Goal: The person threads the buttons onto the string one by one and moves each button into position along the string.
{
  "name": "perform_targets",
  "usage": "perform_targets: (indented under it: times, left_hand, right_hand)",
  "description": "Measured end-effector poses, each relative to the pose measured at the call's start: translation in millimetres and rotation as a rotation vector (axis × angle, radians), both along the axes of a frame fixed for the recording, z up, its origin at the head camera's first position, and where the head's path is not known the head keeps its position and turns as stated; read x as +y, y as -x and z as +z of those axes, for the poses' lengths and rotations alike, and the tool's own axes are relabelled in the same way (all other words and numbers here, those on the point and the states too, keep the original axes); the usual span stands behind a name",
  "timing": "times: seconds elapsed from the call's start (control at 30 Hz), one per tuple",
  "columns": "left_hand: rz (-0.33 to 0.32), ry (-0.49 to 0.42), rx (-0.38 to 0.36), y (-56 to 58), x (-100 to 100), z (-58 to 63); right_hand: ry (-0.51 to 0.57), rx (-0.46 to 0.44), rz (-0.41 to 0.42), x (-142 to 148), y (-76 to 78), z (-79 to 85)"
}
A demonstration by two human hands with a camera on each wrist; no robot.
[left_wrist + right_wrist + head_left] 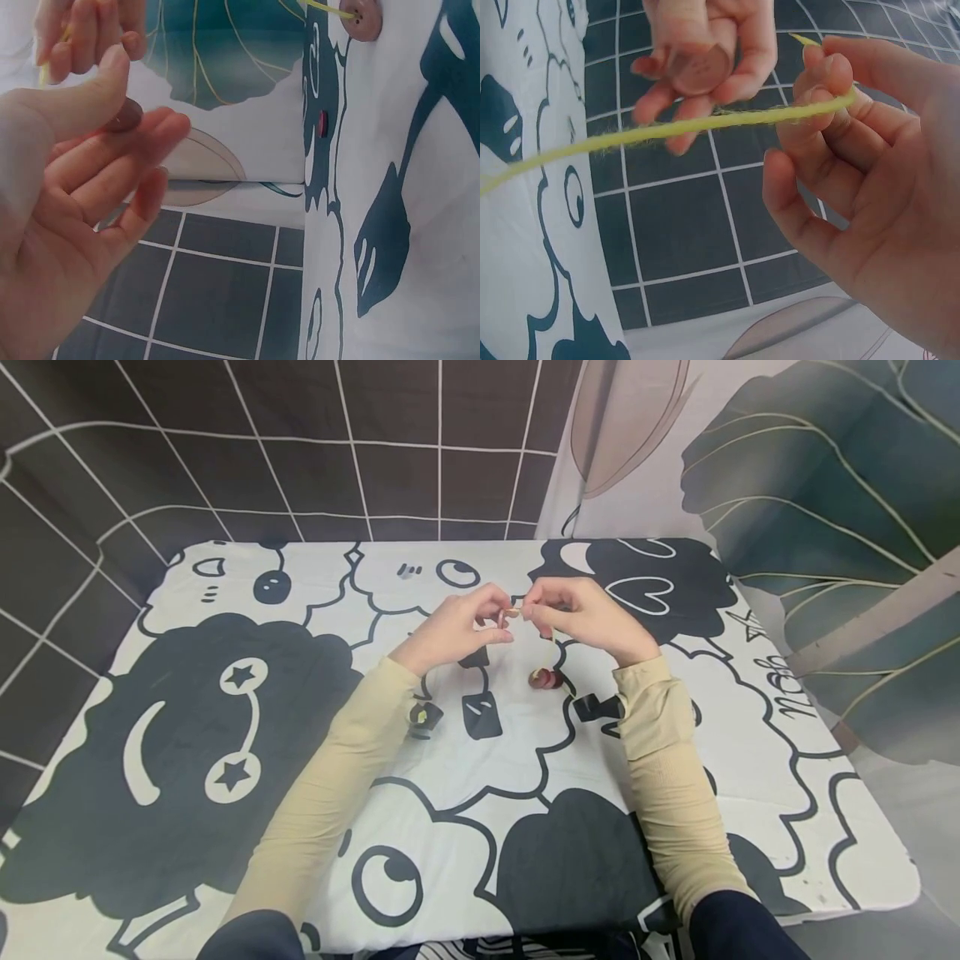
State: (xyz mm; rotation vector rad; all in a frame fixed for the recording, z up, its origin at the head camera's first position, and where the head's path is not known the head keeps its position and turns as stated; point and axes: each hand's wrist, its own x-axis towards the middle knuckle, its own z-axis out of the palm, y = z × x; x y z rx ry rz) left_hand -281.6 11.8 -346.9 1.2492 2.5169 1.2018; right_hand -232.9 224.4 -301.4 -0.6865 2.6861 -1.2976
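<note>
My left hand (pixel 456 627) pinches a round brown button (pixel 701 69) between thumb and fingers; small holes show in its face in the right wrist view. Close by on the right, my right hand (pixel 588 617) pinches a fuzzy yellow yarn (pixel 705 124), and its pointed tip sticks out past the fingertips. From that hand the yarn runs down to a small cluster of red and brown buttons (pixel 545 678) below. One brown button (pixel 361 19) there has the yarn passing through it. In the head view, the two hands' fingertips nearly meet above the cloth.
A white cloth (pixel 465 777) with black cartoon prints covers the table. A dark red piece (pixel 323 124) shows near the cloth in the left wrist view. Behind stands a dark grid-patterned curtain (pixel 300 477); a leaf-patterned curtain (pixel 825 527) hangs at the right.
</note>
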Motion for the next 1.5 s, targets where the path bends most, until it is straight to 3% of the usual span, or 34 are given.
perform_targets:
  times: [0.13,0.37,0.93,1.13,1.5]
  left_hand:
    - [-0.006,-0.065,-0.033,-1.5,0,1.5]
    - [-0.007,-0.132,-0.029,-2.8,0,2.1]
    - [-0.017,-0.138,-0.051,-3.9,0,3.7]
    - [-0.003,-0.151,-0.089,-5.6,1,5.8]
    - [-0.002,-0.196,0.050,-8.3,-1,6.5]
  right_hand:
    - [-0.022,-0.003,-0.018,-1,1.2,-0.7]
    - [-0.090,0.003,-0.038,-3,3.9,-3.9]
    - [-0.120,0.008,0.003,-5,5.4,-6.2]
    - [-0.116,0.020,0.032,-5,6.7,-9.0]
    - [-0.146,0.027,-0.016,-10,6.3,-7.0]
